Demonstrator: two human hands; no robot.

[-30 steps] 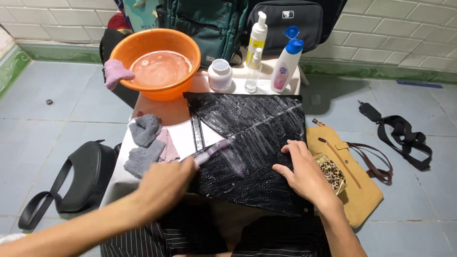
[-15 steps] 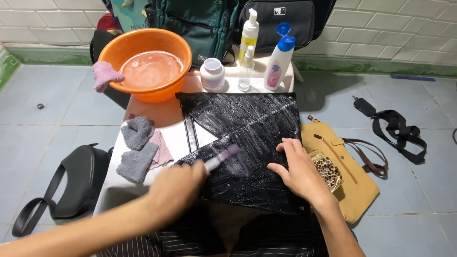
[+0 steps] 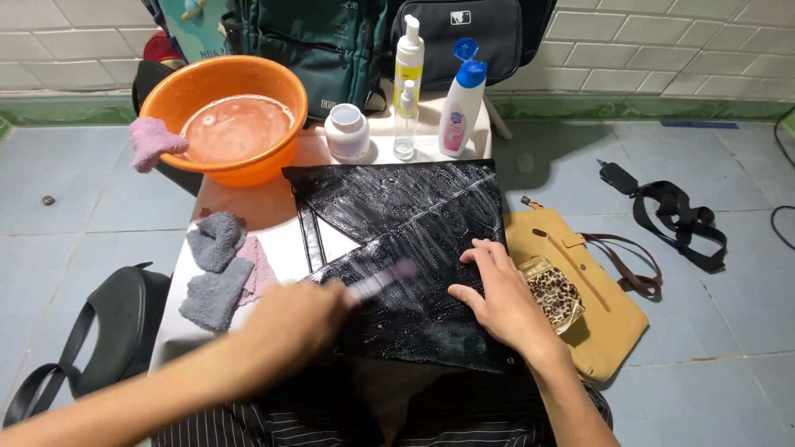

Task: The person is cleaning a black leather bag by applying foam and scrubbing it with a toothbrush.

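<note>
On the low table (image 3: 273, 240), centre of view: a black bag (image 3: 414, 248) lies flat, its surface wet and streaked with white lather.

Left hand (image 3: 294, 323) over the bag's near-left part, blurred; fingers curled round the handle of a small brush (image 3: 383, 280), pale purple, whose head rests on the bag's middle. Right hand (image 3: 501, 298) lies palm down on the bag's right side, fingers spread and a little bent, holding nothing, thumb pointing left along the near part.

Left of the bag: two grey cloths (image 3: 214, 269) on the table, one above the other, a pink cloth (image 3: 261, 265) partly under them.

Far left of the table: orange basin (image 3: 224, 116) with cloudy water; a pink rag (image 3: 153, 141) hangs over its left rim.

Far edge, behind the bag: white jar (image 3: 347, 131), small clear bottle (image 3: 405, 124), tall white pump bottle (image 3: 409, 54), white bottle with blue cap (image 3: 461, 108).

On the floor, right of the table: tan bag (image 3: 596, 306) touching the black one's right edge, a leopard-print pouch (image 3: 551, 290) on it just beside the right hand. Further right, a black strap (image 3: 679, 219). Left floor: a black shoulder bag (image 3: 99, 331). Against the wall: green backpack (image 3: 323, 41), black case (image 3: 464, 33).
</note>
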